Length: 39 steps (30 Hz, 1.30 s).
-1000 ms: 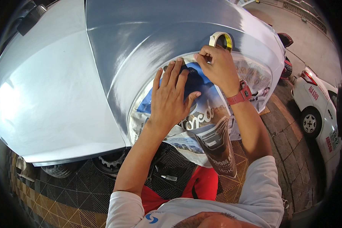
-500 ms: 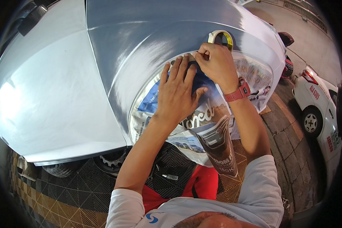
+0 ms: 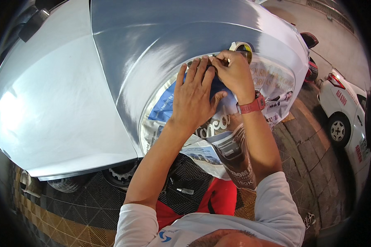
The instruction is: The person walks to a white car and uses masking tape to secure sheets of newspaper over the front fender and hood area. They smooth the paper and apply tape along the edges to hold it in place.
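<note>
My left hand (image 3: 191, 99) lies flat with its fingers spread on a sheet of newspaper (image 3: 163, 103), which covers the wheel arch of a car. Its fingertips touch the paper's upper edge, where a pale strip of masking tape (image 3: 176, 76) follows the curve of the arch. Just right of those fingertips, my right hand (image 3: 237, 78) is closed, thumb and forefinger pinched at the taped edge; the pinched bit is mostly hidden. Behind its knuckles, a roll of masking tape (image 3: 235, 45) rests against the grey-primed fender (image 3: 160, 37), partly covered by the hand.
The car's light-coloured door panel (image 3: 62, 90) extends to the left. A newspaper flap (image 3: 239, 164) hangs down between my forearms. Below, a small clear bottle (image 3: 185, 191) lies on the patterned floor tiles (image 3: 66, 214). Another white car (image 3: 350, 115) stands at the right.
My right hand has shifted slightly down and left along the arch edge. The tape roll has dropped a little and sits lower behind it. My left hand stays nearly in place.
</note>
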### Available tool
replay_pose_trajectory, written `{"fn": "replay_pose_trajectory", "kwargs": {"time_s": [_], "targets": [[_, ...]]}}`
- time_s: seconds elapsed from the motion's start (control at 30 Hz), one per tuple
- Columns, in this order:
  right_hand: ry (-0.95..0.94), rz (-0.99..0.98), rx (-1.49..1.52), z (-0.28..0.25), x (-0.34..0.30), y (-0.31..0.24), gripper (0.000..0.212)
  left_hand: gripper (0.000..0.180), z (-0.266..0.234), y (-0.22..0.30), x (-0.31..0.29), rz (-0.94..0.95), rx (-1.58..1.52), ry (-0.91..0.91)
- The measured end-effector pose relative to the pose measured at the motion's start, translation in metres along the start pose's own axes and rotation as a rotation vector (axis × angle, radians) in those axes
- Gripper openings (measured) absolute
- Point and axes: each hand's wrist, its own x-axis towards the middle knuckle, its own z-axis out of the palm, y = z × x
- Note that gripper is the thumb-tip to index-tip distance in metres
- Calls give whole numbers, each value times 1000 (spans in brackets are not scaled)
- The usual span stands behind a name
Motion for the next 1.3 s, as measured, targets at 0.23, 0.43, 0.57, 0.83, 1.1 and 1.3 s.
{"fn": "replay_pose_trajectory", "kwargs": {"time_s": [0.23, 0.43, 0.57, 0.83, 1.1, 1.3], "targets": [[94, 38, -15, 7, -6, -4, 28, 77, 0, 3, 3, 4, 11, 1], [72, 35, -181, 3, -3, -5, 23, 64, -7, -4, 3, 42, -59, 15], [144, -127, -40, -17, -27, 16, 16, 36, -30, -35, -1, -81, -67, 202], [85, 55, 112, -69, -162, -3, 13, 25, -38, -42, -22, -270, -132, 68], [130, 239, 107, -91, -229, 25, 16, 24, -29, -24, -1, -370, -107, -3], [174, 279, 181, -97, -235, 35, 18, 22, -29, -13, 13, -374, 3, -60]]}}
